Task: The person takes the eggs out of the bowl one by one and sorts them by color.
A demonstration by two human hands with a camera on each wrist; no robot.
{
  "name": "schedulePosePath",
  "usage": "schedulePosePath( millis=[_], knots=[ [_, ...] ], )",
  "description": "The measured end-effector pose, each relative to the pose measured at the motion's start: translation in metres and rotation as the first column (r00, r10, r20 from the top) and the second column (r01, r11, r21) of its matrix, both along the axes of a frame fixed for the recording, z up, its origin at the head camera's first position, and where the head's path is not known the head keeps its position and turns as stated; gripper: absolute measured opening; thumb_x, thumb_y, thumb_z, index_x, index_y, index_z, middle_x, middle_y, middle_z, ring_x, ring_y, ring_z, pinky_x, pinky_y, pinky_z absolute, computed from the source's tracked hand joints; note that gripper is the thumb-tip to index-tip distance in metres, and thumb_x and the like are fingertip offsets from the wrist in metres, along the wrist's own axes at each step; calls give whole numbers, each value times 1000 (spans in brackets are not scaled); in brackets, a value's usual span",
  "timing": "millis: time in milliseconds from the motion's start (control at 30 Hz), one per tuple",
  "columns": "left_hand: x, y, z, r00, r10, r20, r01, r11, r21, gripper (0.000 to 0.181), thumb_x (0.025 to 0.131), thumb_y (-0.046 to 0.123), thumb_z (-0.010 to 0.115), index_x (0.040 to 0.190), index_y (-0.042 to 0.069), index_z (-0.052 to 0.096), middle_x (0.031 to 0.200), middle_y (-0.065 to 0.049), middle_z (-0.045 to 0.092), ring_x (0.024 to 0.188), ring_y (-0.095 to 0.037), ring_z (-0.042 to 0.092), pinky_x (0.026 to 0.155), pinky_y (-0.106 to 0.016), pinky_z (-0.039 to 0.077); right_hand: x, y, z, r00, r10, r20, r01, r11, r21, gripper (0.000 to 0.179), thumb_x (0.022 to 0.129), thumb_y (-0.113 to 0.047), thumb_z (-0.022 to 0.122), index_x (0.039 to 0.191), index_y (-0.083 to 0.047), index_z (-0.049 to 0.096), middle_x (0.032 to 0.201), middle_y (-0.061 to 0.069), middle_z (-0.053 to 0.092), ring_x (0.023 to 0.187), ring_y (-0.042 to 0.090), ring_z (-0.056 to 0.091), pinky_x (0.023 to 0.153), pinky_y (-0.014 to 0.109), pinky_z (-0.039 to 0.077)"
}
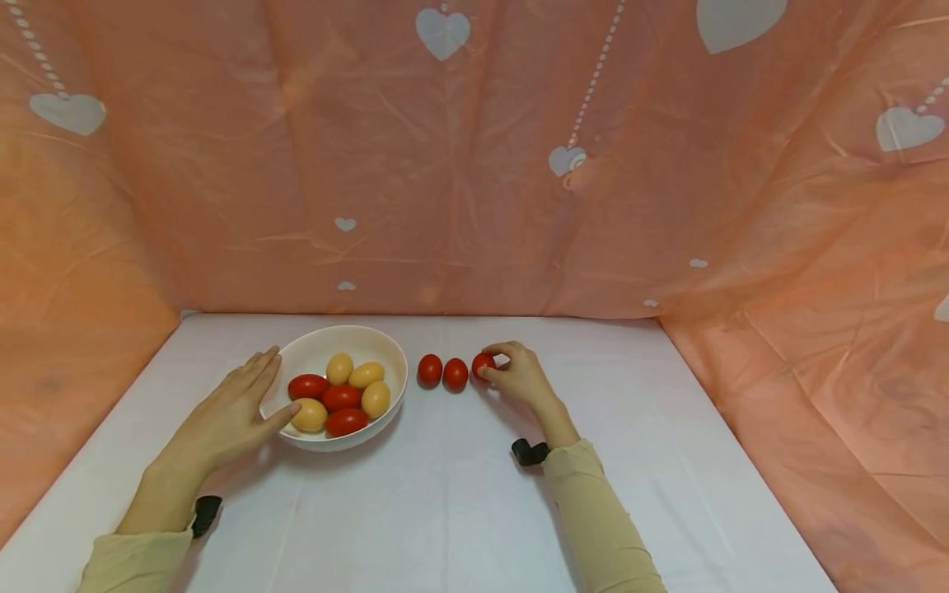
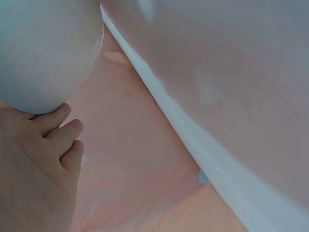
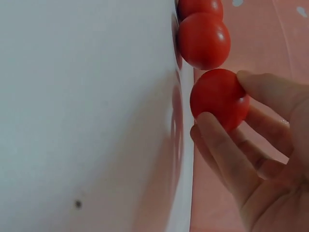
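A white bowl [image 1: 397, 362] holds several red and yellow egg-shaped tomatoes, among them a yellow tomato [image 1: 339, 368] and a red tomato [image 1: 343, 399]. My left hand [image 1: 230, 408] rests against the bowl's left side, fingers fairly straight and thumb reaching over the rim. In the left wrist view its fingers touch the bowl's outer wall [image 2: 53, 63]. With thumb and fingertips, my right hand [image 1: 525, 377] pinches a red tomato [image 3: 217, 99]. That one is the rightmost in a short row, beside a middle red tomato [image 1: 455, 375] and a left red tomato [image 1: 430, 371].
A white cloth [image 1: 385, 511] covers the table. Orange-pink sheeting with pale hearts [image 1: 460, 181] hangs behind it and along both sides. Each wrist carries a small black device, such as the right wrist device [image 1: 530, 452].
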State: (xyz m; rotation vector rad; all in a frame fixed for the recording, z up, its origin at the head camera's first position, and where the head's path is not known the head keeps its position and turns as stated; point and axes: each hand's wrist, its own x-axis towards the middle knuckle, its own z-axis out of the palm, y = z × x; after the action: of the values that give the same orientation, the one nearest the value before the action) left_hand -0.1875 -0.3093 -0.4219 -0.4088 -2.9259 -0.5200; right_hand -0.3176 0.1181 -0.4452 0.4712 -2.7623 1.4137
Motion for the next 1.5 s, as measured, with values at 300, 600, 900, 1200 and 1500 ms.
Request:
schedulePosePath(
  millis=[300,600,900,1200,1500],
  knots=[
    [0,0,0,1000,-4,-28,4,1000,-4,92,101,52,61,158,-11,27,167,-29,23,152,-52,23,129,-54,10,-2,-2,-2,998,10,-56,-4,994,109,32,91,-16,81,120,-5,76,126,16,68,96,23,70,93,39,58],
    [0,0,0,1000,-4,-30,4,1000,-2,92,100,52,62,158,-12,28,167,-29,24,151,-52,23,129,-56,12,0,-3,-2,999,2,-37,2,992,125,34,92,-18,81,123,-5,75,128,15,67,104,26,66,96,40,56],
    [0,0,-1,1000,-3,-24,3,1000,-7,92,101,53,61,158,-12,28,167,-30,24,152,-52,23,129,-55,12,1,-2,1,999,-1,-52,9,986,165,35,92,-20,80,124,-5,74,128,15,68,119,31,64,105,46,52],
    [0,1,1,1000,9,15,-9,1000,-8,95,101,55,59,159,-11,25,168,-29,21,153,-51,21,128,-57,12,4,-2,4,999,-19,-34,23,993,117,39,93,-19,78,128,-4,72,132,16,65,104,29,72,93,43,59],
    [0,0,1,1000,5,10,-5,1000,-6,93,101,54,59,159,-11,25,168,-29,21,152,-51,21,128,-57,11,5,-5,16,978,-28,-208,35,999,30,36,93,-17,75,126,-2,72,130,18,66,110,35,68,91,45,61]
  ],
)
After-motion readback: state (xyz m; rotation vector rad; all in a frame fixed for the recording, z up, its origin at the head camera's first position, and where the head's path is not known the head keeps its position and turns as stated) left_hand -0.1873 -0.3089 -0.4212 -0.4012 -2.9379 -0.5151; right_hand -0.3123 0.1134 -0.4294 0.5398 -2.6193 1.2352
